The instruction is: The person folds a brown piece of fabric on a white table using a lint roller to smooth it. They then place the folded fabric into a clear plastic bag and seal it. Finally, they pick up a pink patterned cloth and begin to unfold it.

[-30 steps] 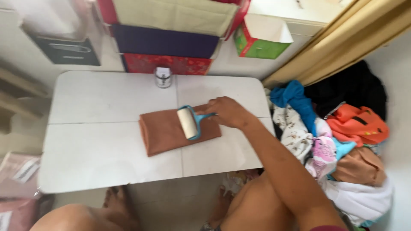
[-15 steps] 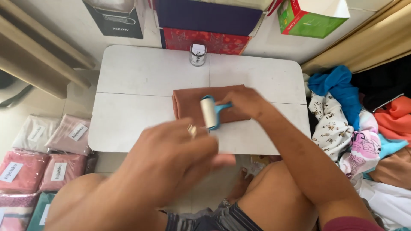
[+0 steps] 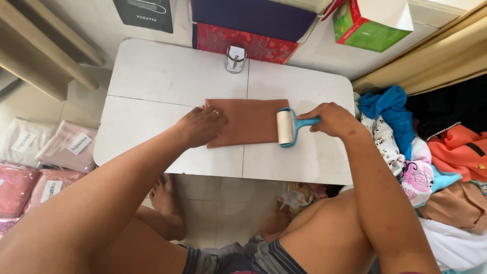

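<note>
Head view, single frame. Reference landmark: folded brown cloth [image 3: 248, 122], lying flat near the middle of the white folding table [image 3: 167, 76].

Left hand [image 3: 203, 126]: open, palm down, fingers spread slightly and pressed on the cloth's left end. A ring shows on one finger. My left forearm runs from the lower left of the frame up to that end, crossing the table's near edge.

Right hand [image 3: 332, 119]: closed around the blue handle of a lint roller [image 3: 290, 127], just right of the cloth. The roller's white drum lies across the cloth's right edge, touching it, with its axis running roughly front to back. My right forearm comes in from the lower right, wrist above the tabletop.

Surroundings, relative to the cloth:
- Small glass jar [image 3: 235, 59] stands upright behind it, near the table's far edge, apart from the cloth.
- Dark blue and red patterned boxes [image 3: 248, 30] lie beyond the jar, off the table.
- Green and red carton [image 3: 373, 23] sits far behind and to the right.
- Heap of mixed clothes [image 3: 436, 147], blue, orange, pink and printed white, lies to the right, beside the table.
- Pink and white packed cloths in clear bags [image 3: 40, 157] lie to the left, on the floor.
- My bare feet and knees show under the table's near edge.

Nothing lies between either hand and the cloth.
</note>
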